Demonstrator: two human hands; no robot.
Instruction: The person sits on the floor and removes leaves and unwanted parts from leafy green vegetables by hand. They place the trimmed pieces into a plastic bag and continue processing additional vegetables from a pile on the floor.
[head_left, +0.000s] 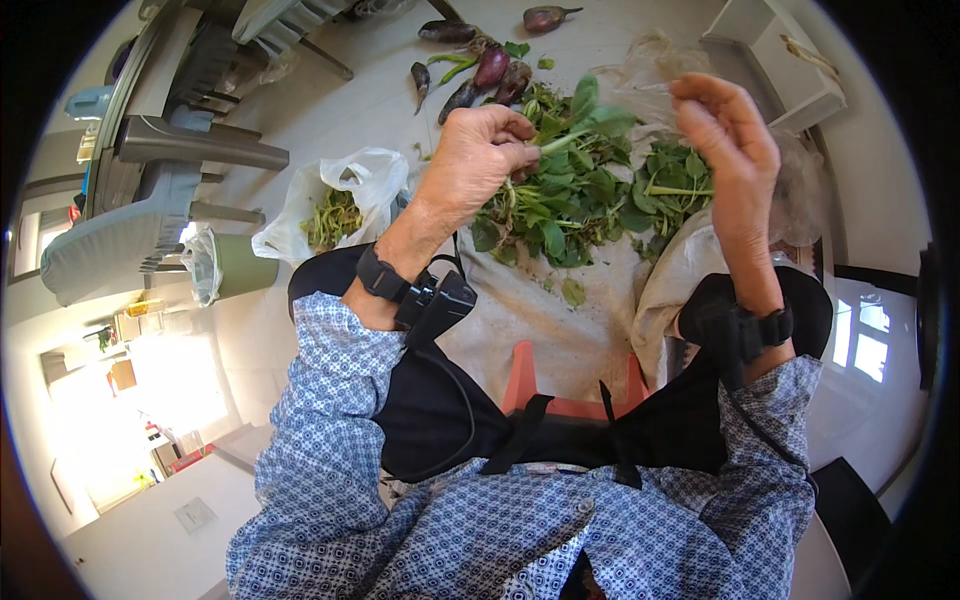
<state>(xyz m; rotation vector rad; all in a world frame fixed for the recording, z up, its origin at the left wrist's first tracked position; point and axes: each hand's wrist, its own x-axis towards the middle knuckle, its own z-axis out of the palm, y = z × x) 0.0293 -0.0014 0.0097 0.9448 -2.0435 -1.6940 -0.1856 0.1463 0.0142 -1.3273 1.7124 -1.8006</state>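
Observation:
Between the thumb and fingers of my left hand (491, 150) is the pale stem of a leafy green sprig (589, 116), its broad leaves pointing up and to the right. Below it spreads a heap of leafy greens (559, 199) on a cloth sack (547, 300). My right hand (731, 139) is raised to the right of the sprig, apart from it, with fingers bent and slightly blurred. Nothing shows in that hand. Beneath it lies a smaller pile of leafy stems (667, 184). Both wrists carry black strapped devices.
Several eggplants (491, 67) and green peppers (456, 69) lie on the floor beyond the heap. A white plastic bag (367, 184) with plant scraps (334, 221) stands at left, near a green bin (244, 262). Chairs (120, 236) flank the left. A pink stool (521, 375) is under me.

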